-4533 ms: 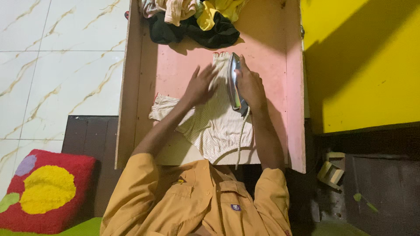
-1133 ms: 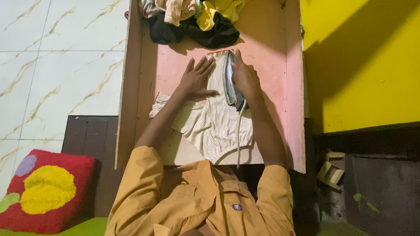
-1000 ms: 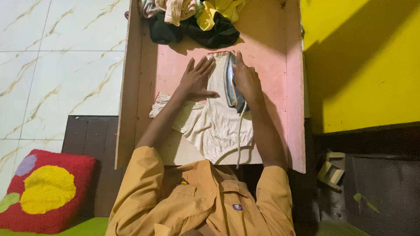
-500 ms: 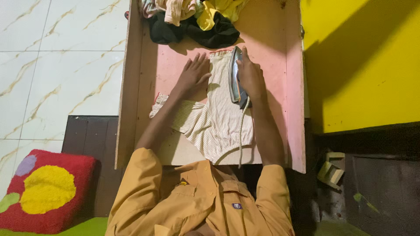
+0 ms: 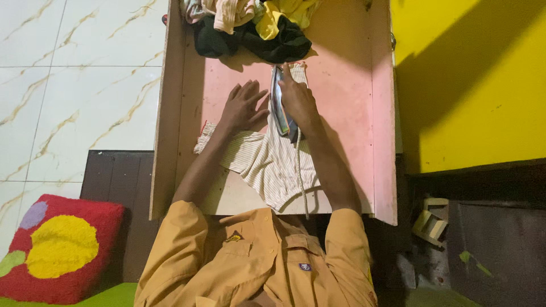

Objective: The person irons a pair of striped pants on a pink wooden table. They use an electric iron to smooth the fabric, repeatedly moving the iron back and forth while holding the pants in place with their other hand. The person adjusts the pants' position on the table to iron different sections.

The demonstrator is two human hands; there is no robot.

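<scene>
A cream striped garment (image 5: pixel 267 165) lies spread on a pink board (image 5: pixel 347 108). My right hand (image 5: pixel 298 102) grips an electric iron (image 5: pixel 278 108) by its handle and presses it on the far part of the garment. Its cord (image 5: pixel 300 176) runs back toward me over the cloth. My left hand (image 5: pixel 244 108) lies flat with fingers apart, left of the iron, holding the garment down. My orange shirt sleeves fill the lower part of the view.
A heap of clothes (image 5: pixel 256 25), black, yellow and beige, sits at the board's far end. A yellow wall (image 5: pixel 472 85) stands to the right. White marble floor tiles (image 5: pixel 74 85) lie to the left, with a red and yellow cushion (image 5: pixel 57 247) at lower left.
The iron and my right hand have slid farther up the garment toward the clothes heap. My left hand has moved up alongside it.
</scene>
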